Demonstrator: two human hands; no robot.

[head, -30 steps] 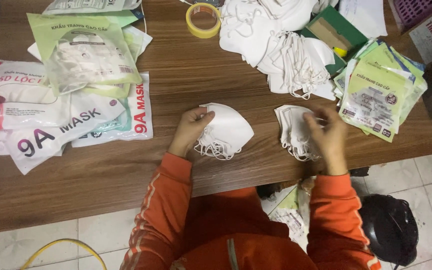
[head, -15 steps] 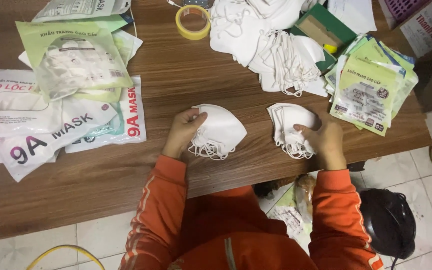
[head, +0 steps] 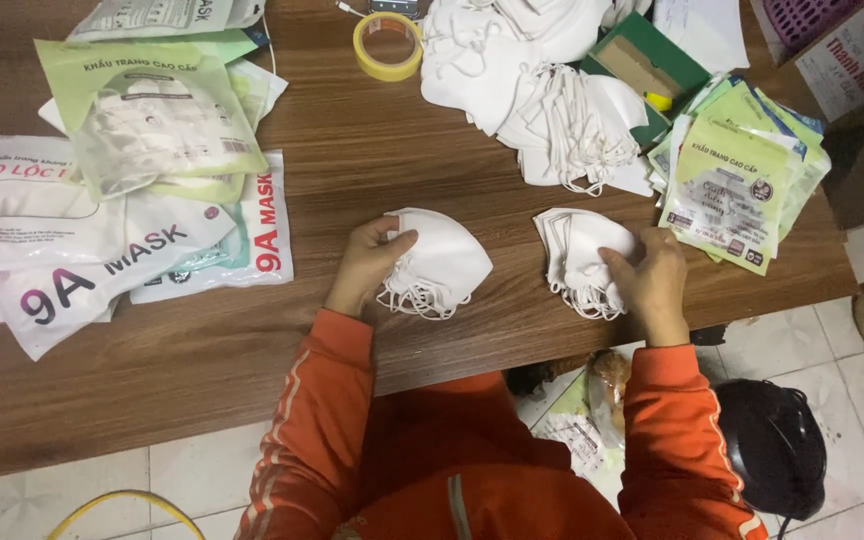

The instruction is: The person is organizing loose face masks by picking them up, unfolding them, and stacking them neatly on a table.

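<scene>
Head view, looking down on the brown wooden bench point(head: 382, 170): the left hand point(head: 364, 264) is curled on a small stack of folded white face masks point(head: 439, 265), thumb on top. Just right of that stack, the right hand point(head: 652, 282) pinches a second white mask stack point(head: 577, 255). Beyond both sit a yellow tape roll point(head: 387, 45) and a big loose heap of white masks point(head: 532, 80).

Matt cloth masks point(head: 447, 262), wood table point(head: 372, 160)

We wear a bright orange long-sleeved jacket with pale stripes down the sleeves; a light strip at six o'clock, perhaps a zip, runs down the front. Each hand is bare.
</scene>
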